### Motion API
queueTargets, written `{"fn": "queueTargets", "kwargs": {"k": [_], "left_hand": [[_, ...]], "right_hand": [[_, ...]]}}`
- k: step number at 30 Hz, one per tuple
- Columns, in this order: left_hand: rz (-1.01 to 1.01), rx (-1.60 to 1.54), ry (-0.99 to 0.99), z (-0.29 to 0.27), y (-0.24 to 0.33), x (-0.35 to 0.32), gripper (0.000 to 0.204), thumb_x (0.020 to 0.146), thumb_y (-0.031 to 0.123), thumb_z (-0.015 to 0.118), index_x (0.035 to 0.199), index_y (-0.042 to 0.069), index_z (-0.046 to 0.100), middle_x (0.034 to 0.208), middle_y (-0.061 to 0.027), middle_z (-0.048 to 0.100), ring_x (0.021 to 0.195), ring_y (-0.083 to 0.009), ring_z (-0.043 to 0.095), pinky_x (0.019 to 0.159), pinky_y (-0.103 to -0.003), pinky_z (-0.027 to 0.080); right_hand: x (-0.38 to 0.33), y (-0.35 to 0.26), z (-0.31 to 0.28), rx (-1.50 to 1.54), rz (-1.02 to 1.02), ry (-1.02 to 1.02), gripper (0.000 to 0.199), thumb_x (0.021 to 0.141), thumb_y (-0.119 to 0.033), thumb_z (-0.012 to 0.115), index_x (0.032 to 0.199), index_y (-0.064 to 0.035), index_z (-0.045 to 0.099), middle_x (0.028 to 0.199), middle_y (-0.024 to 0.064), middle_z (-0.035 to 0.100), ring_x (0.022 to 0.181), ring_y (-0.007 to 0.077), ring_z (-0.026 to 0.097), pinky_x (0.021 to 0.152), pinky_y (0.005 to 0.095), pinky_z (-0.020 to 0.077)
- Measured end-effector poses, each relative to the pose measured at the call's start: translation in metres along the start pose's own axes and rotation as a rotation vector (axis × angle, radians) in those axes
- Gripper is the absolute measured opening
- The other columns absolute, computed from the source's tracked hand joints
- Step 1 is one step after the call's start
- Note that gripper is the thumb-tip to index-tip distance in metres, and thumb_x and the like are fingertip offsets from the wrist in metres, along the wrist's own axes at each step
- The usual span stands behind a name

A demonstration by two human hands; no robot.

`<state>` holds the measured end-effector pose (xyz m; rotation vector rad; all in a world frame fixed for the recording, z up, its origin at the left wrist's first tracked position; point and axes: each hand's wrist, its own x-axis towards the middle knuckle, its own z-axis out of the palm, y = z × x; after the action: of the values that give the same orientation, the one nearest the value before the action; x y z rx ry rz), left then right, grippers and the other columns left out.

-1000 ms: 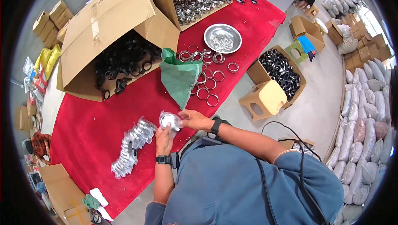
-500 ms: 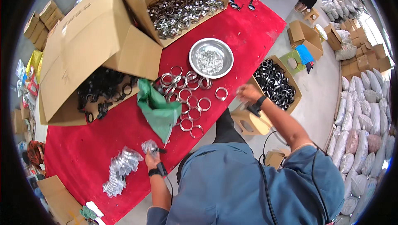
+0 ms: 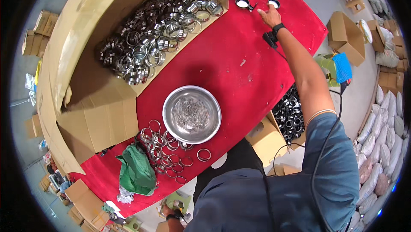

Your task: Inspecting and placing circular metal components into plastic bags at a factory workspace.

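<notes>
My right hand (image 3: 270,18) reaches to the far side of the red table, thumb and fingers apart. Its fingertips touch or nearly touch a small black ring with a tab and white centre (image 3: 274,3). Two similar black rings (image 3: 242,2) lie just left of it. My left hand (image 3: 168,211) is low in the picture, beyond the table's near edge; its fingers are too small and partly hidden to read. Between the hands stands a steel bowl (image 3: 167,126) holding many thin metal pieces. Loose metal rings (image 3: 204,155) lie beside the bowl, near a green bag (image 3: 137,172).
A large cardboard box (image 3: 102,121) full of metal ring clamps takes up the table's left side. Black rings fill another box (image 3: 289,116) below the right edge, beside a tan stool (image 3: 266,140). A cable (image 3: 316,163) runs along my right arm. White sacks (image 3: 372,146) line the far right.
My right hand has moved from near the table's front edge to the black rings at the far side. My left hand has dropped off the table edge, away from the plastic-wrapped pieces. The view has shifted.
</notes>
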<state>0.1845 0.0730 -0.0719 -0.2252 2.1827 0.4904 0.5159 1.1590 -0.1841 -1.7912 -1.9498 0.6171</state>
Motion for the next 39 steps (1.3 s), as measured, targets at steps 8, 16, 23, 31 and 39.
{"fn": "queueTargets", "kwargs": {"k": [8,16,23,31,39], "left_hand": [[-0.137,0.877,-0.442,0.059,0.034,-0.043,0.05,0.095,0.038,0.063,0.134,0.007,0.058,0.115,-0.0179,0.071,0.102,-0.033,0.07,0.089,-0.043,0.056],[-0.279,0.264,-0.636,0.121,0.155,-0.085,0.031,0.107,0.037,0.054,0.099,0.01,0.066,0.075,0.0,0.059,0.062,-0.0157,0.055,0.056,-0.032,0.046],[0.446,0.548,-0.628,0.121,0.345,-0.05,0.026,0.092,0.028,0.071,0.098,0.003,0.074,0.085,-0.0047,0.07,0.075,-0.0138,0.064,0.065,-0.031,0.052],[0.93,-0.685,-0.554,0.131,0.502,-0.125,0.07,0.11,0.044,0.046,0.162,0.004,0.019,0.158,-0.0257,0.037,0.14,-0.0358,0.049,0.11,-0.047,0.047],[1.05,-1.304,-0.778,0.07,0.433,-0.153,0.068,0.111,0.055,0.026,0.154,0.004,0.036,0.15,-0.02,0.051,0.132,-0.0336,0.056,0.104,-0.045,0.053]], "right_hand": [[0.068,0.013,-0.002,-0.09,-0.313,-0.134,0.034,0.098,-0.034,0.064,0.11,-0.002,0.064,0.095,0.0219,0.073,0.094,0.038,0.072,0.083,0.0491,0.0537],[-0.018,-0.005,-0.061,0.906,0.271,-0.214,0.03,0.107,-0.028,0.056,0.108,0.002,0.062,0.098,0.0137,0.072,0.083,0.0183,0.073,0.074,0.0303,0.06],[-0.175,-0.128,-0.107,1.405,0.234,-0.467,0.024,0.108,-0.024,0.057,0.11,-0.0008,0.058,0.103,0.0164,0.072,0.089,0.0207,0.072,0.077,0.0316,0.0611],[-0.38,-0.318,-0.122,1.65,0.061,-0.94,0.023,0.104,-0.02,0.064,0.115,-0.0001,0.061,0.108,0.0198,0.073,0.092,0.0241,0.075,0.078,0.0336,0.0636],[-0.534,-0.4,-0.144,1.605,-0.084,-1.204,0.019,0.103,-0.011,0.063,0.119,0.0001,0.058,0.112,0.0192,0.073,0.098,0.0255,0.076,0.08,0.0327,0.0648]]}}
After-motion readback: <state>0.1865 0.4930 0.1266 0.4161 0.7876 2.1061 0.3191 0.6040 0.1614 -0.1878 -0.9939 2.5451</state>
